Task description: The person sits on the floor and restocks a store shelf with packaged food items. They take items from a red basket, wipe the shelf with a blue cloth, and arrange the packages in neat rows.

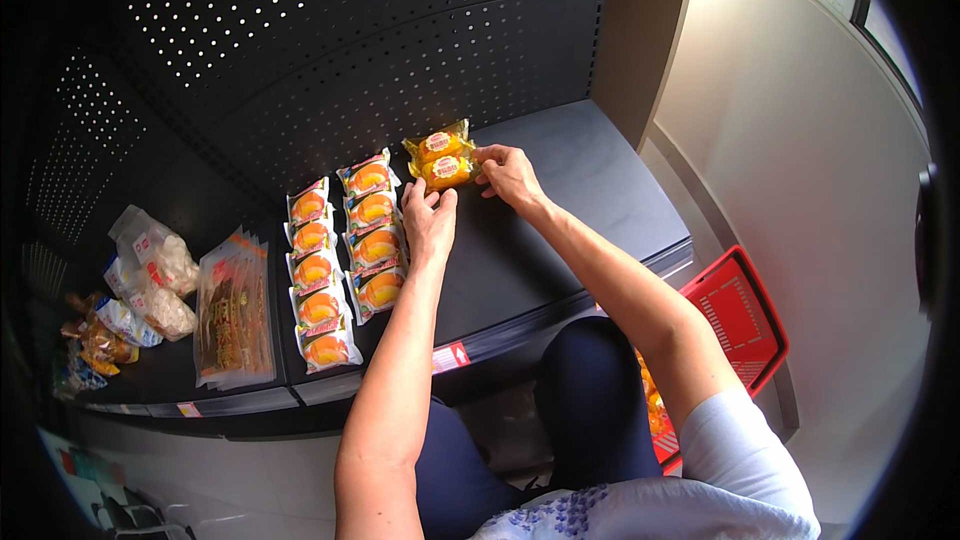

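Observation:
Two yellow-wrapped packaged cakes [448,171] lie one behind the other at the back of a black metal shelf [517,247]. My right hand [511,174] touches the right end of the nearer pack with its fingertips; whether they pinch the wrapper I cannot tell. My left hand [430,219] is at that pack's lower left edge, fingers apart. Left of my hands stand two rows of white-wrapped cakes with orange pictures, a nearer-hand row [376,249] and a row farther left [312,270].
Flat clear packs of brown food [234,311] and bags of pale food [166,277] lie farther left. A black perforated panel [420,52] backs the shelf. A red plastic basket [765,330] with orange-yellow packs [654,397] stands at the lower right, near a white wall [787,150].

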Demonstrator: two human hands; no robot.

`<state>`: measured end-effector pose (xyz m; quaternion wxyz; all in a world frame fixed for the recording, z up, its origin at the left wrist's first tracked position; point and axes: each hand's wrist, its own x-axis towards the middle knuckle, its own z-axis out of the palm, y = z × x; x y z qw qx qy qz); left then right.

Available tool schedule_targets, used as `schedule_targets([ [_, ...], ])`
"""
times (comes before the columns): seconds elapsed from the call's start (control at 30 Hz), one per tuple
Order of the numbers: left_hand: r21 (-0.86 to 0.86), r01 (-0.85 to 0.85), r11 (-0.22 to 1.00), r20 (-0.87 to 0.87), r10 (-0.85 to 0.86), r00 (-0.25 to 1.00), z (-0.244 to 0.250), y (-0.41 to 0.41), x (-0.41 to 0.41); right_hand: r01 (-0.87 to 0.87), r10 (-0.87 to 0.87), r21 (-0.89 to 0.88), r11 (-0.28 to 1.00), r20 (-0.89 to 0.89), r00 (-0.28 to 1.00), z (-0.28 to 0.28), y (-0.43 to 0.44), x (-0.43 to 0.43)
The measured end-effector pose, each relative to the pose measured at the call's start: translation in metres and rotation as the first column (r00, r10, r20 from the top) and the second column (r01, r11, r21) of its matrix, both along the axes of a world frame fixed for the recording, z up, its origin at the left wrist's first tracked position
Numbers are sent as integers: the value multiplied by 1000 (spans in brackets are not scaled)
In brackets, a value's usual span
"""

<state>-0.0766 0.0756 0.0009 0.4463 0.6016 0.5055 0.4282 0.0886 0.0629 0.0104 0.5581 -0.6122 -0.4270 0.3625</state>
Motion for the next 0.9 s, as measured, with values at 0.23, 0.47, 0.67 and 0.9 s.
schedule_targets([
  [0.23, 5, 45, 999, -37, -45, 998, 11, -9, 0, 21, -21, -7, 1000, 30, 999, 2, -6, 1],
  [0.47, -4, 69, 998, -71, -69, 995, 11, -8, -2, 3, 0, -62, 998, 48, 999, 6, -8, 0],
  [0.67, 147, 44, 988, -194, -15, 981, 25, -20, -3, -10, 10, 2, 1000, -15, 1000, 17, -25, 1],
  [0.9, 293, 435, 852, -144, -410, 901, 73, -98, 0, 70, -29, 335, 940, -124, 992, 33, -148, 55],
])
